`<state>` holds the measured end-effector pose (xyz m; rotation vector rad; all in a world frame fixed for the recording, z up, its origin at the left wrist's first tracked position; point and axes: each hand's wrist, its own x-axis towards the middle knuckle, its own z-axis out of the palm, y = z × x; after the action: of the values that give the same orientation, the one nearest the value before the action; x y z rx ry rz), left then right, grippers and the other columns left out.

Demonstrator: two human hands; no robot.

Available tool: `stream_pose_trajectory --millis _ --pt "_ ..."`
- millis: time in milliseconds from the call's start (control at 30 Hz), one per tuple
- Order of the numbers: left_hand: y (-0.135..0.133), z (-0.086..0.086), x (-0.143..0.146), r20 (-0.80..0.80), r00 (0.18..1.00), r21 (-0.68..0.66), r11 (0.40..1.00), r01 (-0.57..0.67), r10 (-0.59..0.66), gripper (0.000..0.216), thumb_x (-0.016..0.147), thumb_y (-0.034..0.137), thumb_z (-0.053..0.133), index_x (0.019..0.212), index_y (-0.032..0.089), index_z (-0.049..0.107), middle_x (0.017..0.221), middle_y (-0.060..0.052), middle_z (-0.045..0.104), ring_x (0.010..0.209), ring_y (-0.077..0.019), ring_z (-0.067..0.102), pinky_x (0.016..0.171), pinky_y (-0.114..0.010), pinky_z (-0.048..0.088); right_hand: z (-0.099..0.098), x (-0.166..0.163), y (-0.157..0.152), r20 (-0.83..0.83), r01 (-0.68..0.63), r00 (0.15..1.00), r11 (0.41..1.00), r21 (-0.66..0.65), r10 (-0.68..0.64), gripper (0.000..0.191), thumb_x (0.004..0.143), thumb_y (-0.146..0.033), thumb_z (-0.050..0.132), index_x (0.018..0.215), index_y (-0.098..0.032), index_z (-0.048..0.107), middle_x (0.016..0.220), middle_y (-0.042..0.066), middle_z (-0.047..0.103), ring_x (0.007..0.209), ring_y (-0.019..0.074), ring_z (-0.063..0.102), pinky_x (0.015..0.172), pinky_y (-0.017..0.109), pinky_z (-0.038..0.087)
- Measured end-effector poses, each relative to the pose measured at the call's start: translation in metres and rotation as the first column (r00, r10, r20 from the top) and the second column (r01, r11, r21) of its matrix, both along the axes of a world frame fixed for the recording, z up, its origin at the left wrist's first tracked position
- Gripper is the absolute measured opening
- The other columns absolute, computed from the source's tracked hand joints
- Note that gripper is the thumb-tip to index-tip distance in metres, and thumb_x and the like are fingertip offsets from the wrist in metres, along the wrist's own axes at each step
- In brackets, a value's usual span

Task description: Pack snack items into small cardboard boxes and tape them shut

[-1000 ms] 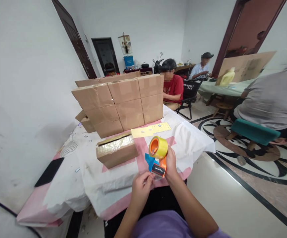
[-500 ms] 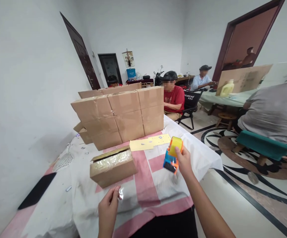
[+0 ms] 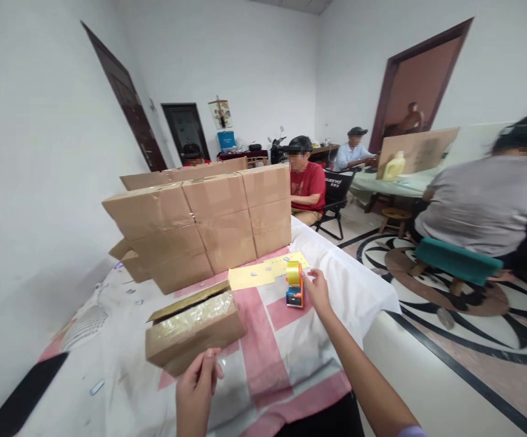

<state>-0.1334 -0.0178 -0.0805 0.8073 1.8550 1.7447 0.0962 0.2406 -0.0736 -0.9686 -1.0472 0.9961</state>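
Our right hand (image 3: pixel 317 290) grips the tape dispenser (image 3: pixel 294 284), standing it upright on the desk (image 3: pixel 291 358). Our left hand (image 3: pixel 195 388) pinches a clear tape strip (image 3: pixel 220 363) by one end, just off the near carton (image 3: pixel 195 328).

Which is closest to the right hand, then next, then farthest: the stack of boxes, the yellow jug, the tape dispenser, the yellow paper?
1. tape dispenser, touching the right hand, on its left.
2. yellow paper, just behind the dispenser.
3. stack of boxes, farther back on the left.
4. yellow jug, far across the room, right.
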Motion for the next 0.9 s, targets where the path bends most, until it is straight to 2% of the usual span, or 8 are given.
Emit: stream_pose_trajectory --millis 67,133,267,367,567,700,800,900 --pt "0.0 -0.003 0.001 -0.046 0.999 -0.032 0.999 0.028 -0.029 0.06 0.073 0.076 0.065 0.081 0.016 0.072 0.055 0.001 0.055 0.047 -0.0116 0.042 0.044 -0.023 0.034 0.01 -0.006 -0.028 0.071 0.018 0.997 0.996 0.084 -0.024 0.039 0.069 -0.044 0.08 0.095 -0.018 0.066 0.093 0.005 0.066 0.084 0.0202 0.06 0.072 0.031 0.051" --pt "0.0 -0.004 0.006 -0.109 0.99 -0.054 0.995 0.088 -0.094 0.058 0.076 0.074 0.063 0.077 0.017 0.071 0.054 0.001 0.054 0.048 -0.0126 0.044 0.046 -0.023 0.037 0.022 -0.021 -0.065 0.263 -0.235 0.948 0.95 0.204 0.179 0.024 0.079 -0.037 0.073 0.095 -0.02 0.069 0.091 0.004 0.066 0.079 0.0191 0.059 0.072 0.031 0.049" --pt "-0.006 0.002 0.025 -0.187 0.968 -0.027 0.986 0.164 -0.166 0.054 0.083 0.068 0.059 0.061 0.018 0.064 0.05 0.002 0.05 0.046 -0.0119 0.043 0.047 -0.023 0.036 0.052 -0.056 -0.134 0.648 -0.759 0.578 0.619 0.202 0.497 0.016 0.077 -0.029 0.078 0.089 -0.022 0.073 0.088 0.002 0.067 0.083 0.0198 0.062 0.076 0.03 0.048" --pt "-0.014 0.011 0.036 -0.202 0.973 0.035 0.992 0.118 -0.109 0.051 0.088 0.06 0.057 0.059 0.019 0.065 0.05 0.002 0.048 0.045 -0.0107 0.041 0.047 -0.022 0.036 0.077 -0.07 -0.157 0.793 -0.831 0.41 0.542 0.123 0.45 0.008 0.079 -0.021 0.077 0.084 -0.021 0.07 0.081 0.001 0.066 0.083 0.0197 0.062 0.077 0.03 0.047" --pt "-0.023 0.013 0.023 -0.143 0.988 0.046 0.996 0.07 -0.063 0.061 0.091 0.059 0.055 0.133 0.016 0.064 0.058 0.003 0.062 0.047 -0.0128 0.05 0.05 -0.024 0.042 0.115 -0.092 -0.157 0.926 -0.936 0.14 0.353 0.008 0.35 0.011 0.087 -0.01 0.063 0.081 -0.019 0.066 0.079 0.003 0.068 0.079 0.0194 0.06 0.074 0.029 0.045" --pt "-0.027 0.007 -0.002 -0.281 0.96 -0.05 0.998 -0.031 0.016 0.068 0.096 0.055 0.05 0.153 0.017 0.041 0.057 0.005 0.065 0.047 -0.0144 0.054 0.054 -0.025 0.044 0.142 -0.112 -0.135 0.91 -0.938 0.208 0.336 0.081 0.36 0.014 0.089 -0.011 0.059 0.082 -0.02 0.068 0.081 0.003 0.068 0.081 0.0192 0.061 0.078 0.03 0.046" --pt "-0.024 0.011 -0.032 -0.609 0.764 0.049 0.971 -0.235 0.215 0.047 0.097 0.048 0.051 0.13 0.019 0.066 0.072 -0.003 0.073 0.063 -0.018 0.065 0.068 -0.03 0.048 0.163 -0.136 -0.11 0.845 -0.955 0.181 0.295 0.029 0.503 0.013 0.091 -0.02 0.059 0.083 -0.019 0.07 0.082 0.001 0.069 0.08 0.0175 0.062 0.075 0.028 0.047" --pt "-0.015 0.024 -0.07 -0.856 0.442 0.136 0.941 -0.31 0.269 0.049 0.093 0.053 0.058 0.124 0.017 0.069 0.116 -0.016 0.074 0.108 -0.0316 0.066 0.094 -0.042 0.043 0.173 -0.166 -0.091 0.744 -0.985 -0.01 0.124 -0.124 0.669 0.016 0.089 -0.028 0.06 0.085 -0.017 0.07 0.08 0.0 0.069 0.074 0.0154 0.062 0.068 0.025 0.049"
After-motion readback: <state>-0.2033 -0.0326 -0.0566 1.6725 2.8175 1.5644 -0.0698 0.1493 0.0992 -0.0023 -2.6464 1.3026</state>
